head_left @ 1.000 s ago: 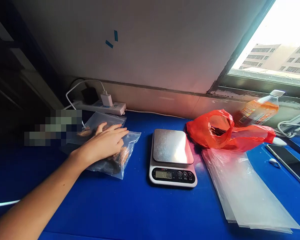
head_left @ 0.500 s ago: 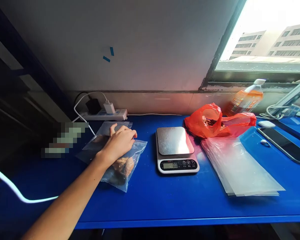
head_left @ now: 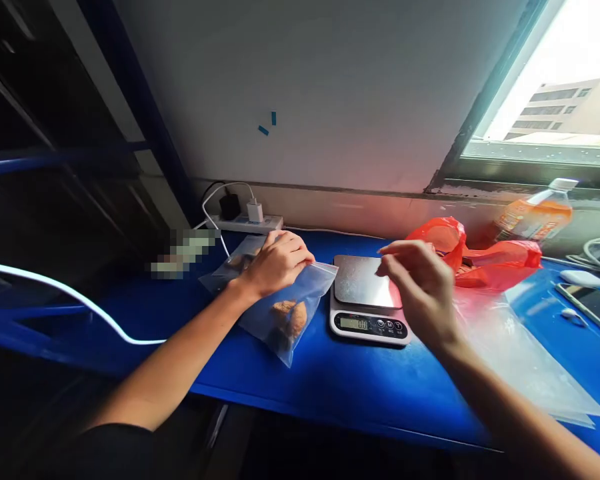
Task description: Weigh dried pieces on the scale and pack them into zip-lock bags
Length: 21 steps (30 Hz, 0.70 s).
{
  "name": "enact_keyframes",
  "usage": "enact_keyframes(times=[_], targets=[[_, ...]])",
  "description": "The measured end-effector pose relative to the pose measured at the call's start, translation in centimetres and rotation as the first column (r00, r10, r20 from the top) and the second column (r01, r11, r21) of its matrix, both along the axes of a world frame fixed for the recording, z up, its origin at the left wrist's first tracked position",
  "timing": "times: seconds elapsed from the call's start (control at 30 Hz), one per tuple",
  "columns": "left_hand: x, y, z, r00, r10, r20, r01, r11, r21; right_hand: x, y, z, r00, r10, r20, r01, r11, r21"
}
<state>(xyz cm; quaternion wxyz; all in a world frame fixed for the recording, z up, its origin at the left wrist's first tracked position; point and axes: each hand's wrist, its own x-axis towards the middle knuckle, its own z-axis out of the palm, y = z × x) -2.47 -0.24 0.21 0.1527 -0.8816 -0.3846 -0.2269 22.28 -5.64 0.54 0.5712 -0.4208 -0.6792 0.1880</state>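
Note:
My left hand [head_left: 283, 261] is closed on the top edge of a clear zip-lock bag [head_left: 265, 317], beside its seal. Inside the bag lie a few brown, rough lumps [head_left: 296, 319], whose kind I cannot make out. Another zip-lock bag [head_left: 240, 252] with dark contents is partly hidden behind that hand. My right hand [head_left: 420, 287] hovers by the right side of a kitchen scale [head_left: 365, 281], its thumb and curled fingers slightly apart and nothing visible between them. The scale's plate is bare and its display [head_left: 354, 324] reads about zero.
A red plastic bag [head_left: 505, 267] with dark contents stands right of the scale, a stack of clear bags [head_left: 535, 360] in front. Farther right are an orange drink bottle [head_left: 537, 217], a white case [head_left: 581, 278] and a phone [head_left: 593, 303]. A power strip [head_left: 273, 223] lies against the wall.
My right hand has come into view from the right, near the scale. My left hand has closed on the front bag's top edge and lifts it slightly. The view has shifted left.

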Motion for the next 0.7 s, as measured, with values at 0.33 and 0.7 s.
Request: enact_keyframes(times=[0.33,0.7], targets=[[1.6,-3.0,-0.6,0.972,-0.211,0.103,0.204,0.976,0.072,-3.1,-0.4,-2.6,0.983,0.182,-0.015,-0.177,0.931,-0.320],[3.0,-4.5,-1.5,0.934,-0.336,0.122,0.327,0.941,0.087,-2.1,-1.0,-2.8,0.847,0.481,-0.227,-0.525,0.683,-0.508]])
